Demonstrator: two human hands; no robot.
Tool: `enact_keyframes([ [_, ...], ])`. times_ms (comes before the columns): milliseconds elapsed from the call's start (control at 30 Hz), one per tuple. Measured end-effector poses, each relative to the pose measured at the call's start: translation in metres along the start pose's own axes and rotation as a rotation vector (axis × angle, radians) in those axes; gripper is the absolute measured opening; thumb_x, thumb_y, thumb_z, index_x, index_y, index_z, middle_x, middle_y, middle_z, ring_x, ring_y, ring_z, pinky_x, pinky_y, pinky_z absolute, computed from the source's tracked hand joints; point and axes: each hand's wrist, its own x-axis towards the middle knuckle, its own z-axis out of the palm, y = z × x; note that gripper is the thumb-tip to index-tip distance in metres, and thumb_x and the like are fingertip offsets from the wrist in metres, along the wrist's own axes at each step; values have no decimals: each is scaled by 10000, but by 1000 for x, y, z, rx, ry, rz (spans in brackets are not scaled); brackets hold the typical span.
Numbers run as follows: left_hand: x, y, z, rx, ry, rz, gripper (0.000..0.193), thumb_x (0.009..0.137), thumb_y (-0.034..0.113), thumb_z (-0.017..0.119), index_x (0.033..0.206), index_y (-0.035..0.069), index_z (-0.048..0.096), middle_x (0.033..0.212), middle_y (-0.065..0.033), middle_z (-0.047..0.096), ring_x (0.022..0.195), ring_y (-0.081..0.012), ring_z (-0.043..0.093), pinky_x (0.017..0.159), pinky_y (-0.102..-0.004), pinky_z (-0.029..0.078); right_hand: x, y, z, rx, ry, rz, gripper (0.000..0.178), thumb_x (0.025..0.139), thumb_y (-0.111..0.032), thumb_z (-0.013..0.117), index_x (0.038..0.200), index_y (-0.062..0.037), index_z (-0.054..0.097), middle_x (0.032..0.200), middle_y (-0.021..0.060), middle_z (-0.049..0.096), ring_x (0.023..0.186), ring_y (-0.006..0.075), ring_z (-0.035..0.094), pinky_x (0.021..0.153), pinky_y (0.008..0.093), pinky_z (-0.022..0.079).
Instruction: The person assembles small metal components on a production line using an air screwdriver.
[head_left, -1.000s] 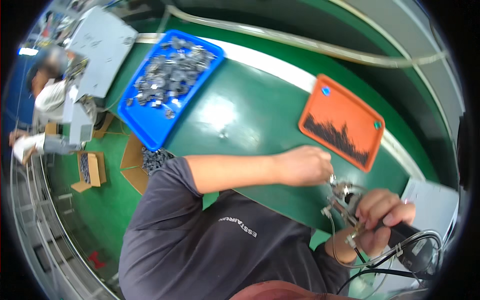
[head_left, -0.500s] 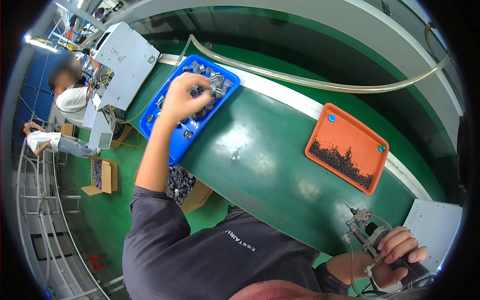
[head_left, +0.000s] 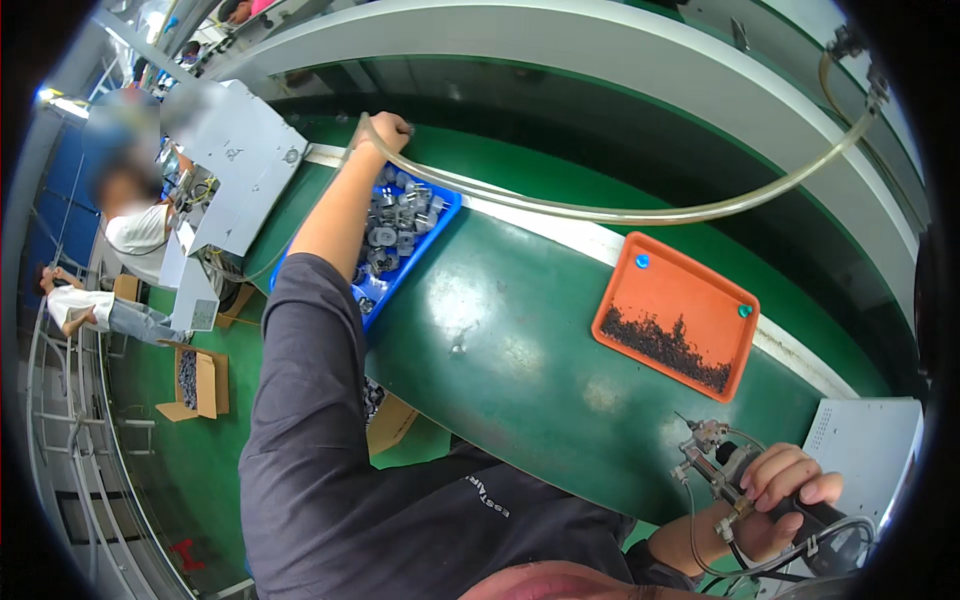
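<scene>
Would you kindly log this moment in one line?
left hand: near far edge of blue tray; right hand: gripping metal tool; blue tray: grey parts; orange tray: black bits

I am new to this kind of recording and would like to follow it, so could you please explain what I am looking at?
There is no robot here: a person works with two bare hands. The view comes from a fisheye camera worn on the head, looking down, so straight edges look bent.

The right hand grips a metal tool with a thin needle-like tip and hoses attached. The left hand is at the far end of a blue tray; whether it holds anything, I cannot tell.

The blue tray, full of grey and clear pieces, lies on a green table. To its right is an orange tray with many tiny dark pieces.
</scene>
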Motion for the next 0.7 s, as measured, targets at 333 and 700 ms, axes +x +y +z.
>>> enact_keyframes([
  [333,-8,70,-11,-141,-32,123,217,824,255,768,983,113,811,1013,-178,755,967,-340,733,910,-416,581,-2,-12,-37,84,-195,-26,325,1076,-294,548,1264,-47,453,752,128,579,603,241,535,548,403,484],
  [700,-275,344,-60,-673,-268,998,156,798,63,803,926,11,730,982,-117,729,931,-306,720,813,-405,588,7,-12,-34,93,-139,-41,448,1005,-473,657,1226,-130,472,747,26,560,598,173,547,523,319,475],
])
